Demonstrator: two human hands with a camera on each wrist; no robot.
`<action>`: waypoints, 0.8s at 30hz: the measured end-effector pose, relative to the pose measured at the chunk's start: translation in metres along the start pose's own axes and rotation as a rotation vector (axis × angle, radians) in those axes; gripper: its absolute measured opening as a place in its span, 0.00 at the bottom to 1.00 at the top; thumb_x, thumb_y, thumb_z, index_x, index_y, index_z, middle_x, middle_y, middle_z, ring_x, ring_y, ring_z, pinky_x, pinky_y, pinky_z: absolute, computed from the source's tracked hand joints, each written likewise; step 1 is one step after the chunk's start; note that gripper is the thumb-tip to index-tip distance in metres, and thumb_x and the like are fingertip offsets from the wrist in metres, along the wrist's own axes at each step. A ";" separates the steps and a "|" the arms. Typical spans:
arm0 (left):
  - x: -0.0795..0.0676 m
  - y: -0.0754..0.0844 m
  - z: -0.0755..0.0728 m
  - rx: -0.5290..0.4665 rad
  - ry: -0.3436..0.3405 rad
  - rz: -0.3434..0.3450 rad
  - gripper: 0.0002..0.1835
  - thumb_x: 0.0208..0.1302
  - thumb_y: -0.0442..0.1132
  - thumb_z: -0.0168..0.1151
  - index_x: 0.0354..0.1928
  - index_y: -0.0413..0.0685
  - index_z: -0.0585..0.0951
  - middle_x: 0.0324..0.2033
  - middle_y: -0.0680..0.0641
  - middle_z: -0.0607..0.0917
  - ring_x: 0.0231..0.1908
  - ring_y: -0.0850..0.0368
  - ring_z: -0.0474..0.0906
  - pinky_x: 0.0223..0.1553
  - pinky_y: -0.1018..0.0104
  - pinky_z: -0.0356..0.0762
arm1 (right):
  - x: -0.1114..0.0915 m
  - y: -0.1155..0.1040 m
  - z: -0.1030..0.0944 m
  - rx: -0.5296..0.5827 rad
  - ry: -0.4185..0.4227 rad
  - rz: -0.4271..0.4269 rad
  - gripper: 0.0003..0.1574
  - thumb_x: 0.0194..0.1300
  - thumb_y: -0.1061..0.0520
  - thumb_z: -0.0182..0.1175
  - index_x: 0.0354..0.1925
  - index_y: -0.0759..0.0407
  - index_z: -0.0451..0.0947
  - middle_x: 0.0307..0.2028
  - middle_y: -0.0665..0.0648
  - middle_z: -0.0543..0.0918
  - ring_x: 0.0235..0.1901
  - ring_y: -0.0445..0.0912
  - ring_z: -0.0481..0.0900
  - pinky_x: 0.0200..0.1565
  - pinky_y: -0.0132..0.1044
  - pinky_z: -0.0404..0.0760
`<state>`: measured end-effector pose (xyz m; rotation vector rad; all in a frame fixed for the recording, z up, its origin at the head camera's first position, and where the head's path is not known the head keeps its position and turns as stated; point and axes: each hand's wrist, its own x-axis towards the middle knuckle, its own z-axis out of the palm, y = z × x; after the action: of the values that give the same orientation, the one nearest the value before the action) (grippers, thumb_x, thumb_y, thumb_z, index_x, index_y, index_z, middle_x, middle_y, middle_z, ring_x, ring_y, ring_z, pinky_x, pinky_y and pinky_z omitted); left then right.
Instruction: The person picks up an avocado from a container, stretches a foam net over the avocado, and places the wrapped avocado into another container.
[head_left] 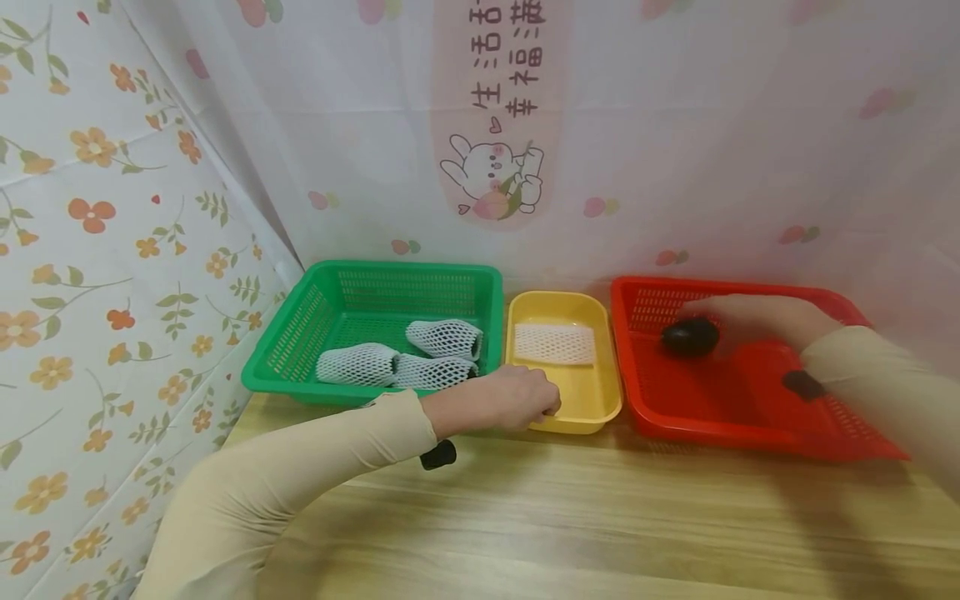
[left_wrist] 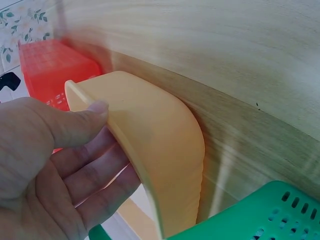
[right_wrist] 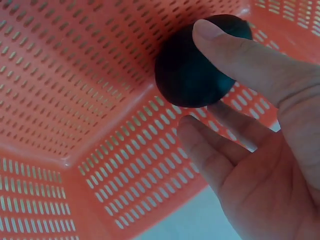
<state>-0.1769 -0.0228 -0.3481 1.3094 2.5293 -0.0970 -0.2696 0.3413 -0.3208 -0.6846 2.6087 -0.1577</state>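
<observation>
My left hand (head_left: 516,397) holds the front left rim of the yellow tray (head_left: 611,385). In the left wrist view its thumb (left_wrist: 80,125) lies on the outside of the rim, the fingers inside. A flattened white foam net sleeve (head_left: 553,344) lies in that tray. Inside the red basket (head_left: 720,429), my right hand (head_left: 761,321) grips a dark, egg-shaped avocado (head_left: 690,337). The right wrist view shows thumb and fingertips around the avocado (right_wrist: 197,70), with some fingers apart from it. The basket floor under the arm is partly hidden.
A green basket (head_left: 408,267) on the left contains several dark items in white foam nets (head_left: 358,365). All three containers stand side by side on a wooden table (head_left: 525,517). Patterned curtains (head_left: 690,150) hang behind and to the left.
</observation>
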 end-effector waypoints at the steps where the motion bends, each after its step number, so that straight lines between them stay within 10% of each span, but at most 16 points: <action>1: 0.000 0.000 0.000 0.000 0.002 -0.001 0.16 0.71 0.38 0.65 0.26 0.55 0.72 0.23 0.55 0.66 0.25 0.60 0.64 0.26 0.68 0.61 | 0.002 0.001 0.000 0.003 -0.002 0.002 0.47 0.47 0.62 0.82 0.65 0.61 0.76 0.57 0.58 0.80 0.56 0.59 0.75 0.55 0.65 0.73; 24: -0.001 -0.001 0.003 -0.008 0.019 0.017 0.16 0.71 0.37 0.65 0.25 0.55 0.72 0.21 0.55 0.63 0.24 0.61 0.61 0.25 0.68 0.57 | 0.018 0.018 0.020 -0.116 -0.028 -0.094 0.42 0.46 0.56 0.83 0.61 0.51 0.80 0.53 0.49 0.79 0.55 0.54 0.73 0.57 0.63 0.71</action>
<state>-0.1765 -0.0252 -0.3508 1.3348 2.5314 -0.0715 -0.2830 0.3481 -0.3495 -0.8442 2.5754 -0.0254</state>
